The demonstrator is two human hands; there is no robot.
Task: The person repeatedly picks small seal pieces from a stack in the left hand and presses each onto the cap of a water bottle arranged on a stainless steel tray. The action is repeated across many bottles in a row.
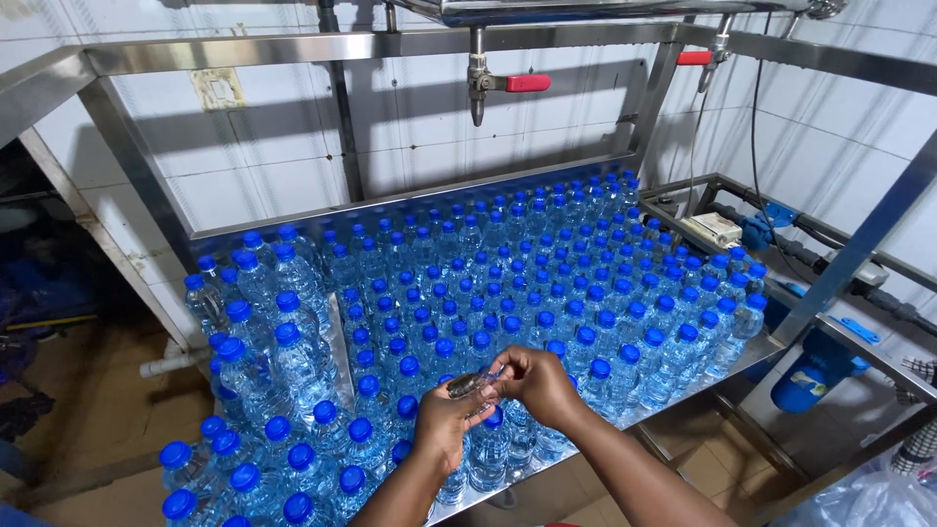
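Observation:
My left hand (444, 422) and my right hand (535, 383) meet above the near edge of a steel table (747, 353). Between the fingers of both hands is a small clear plastic piece (472, 383), held over the blue cap of one bottle. The table is packed with several rows of clear water bottles with blue caps (547, 283). A taller group of larger blue-capped bottles (278, 361) stands at the left end.
A steel frame (390, 44) runs overhead with two taps with red handles (508, 84). White tiled walls stand behind. To the right is a lower steel rack with black hoses (830, 263) and a blue filter housing (815, 376). Brown floor lies to the left.

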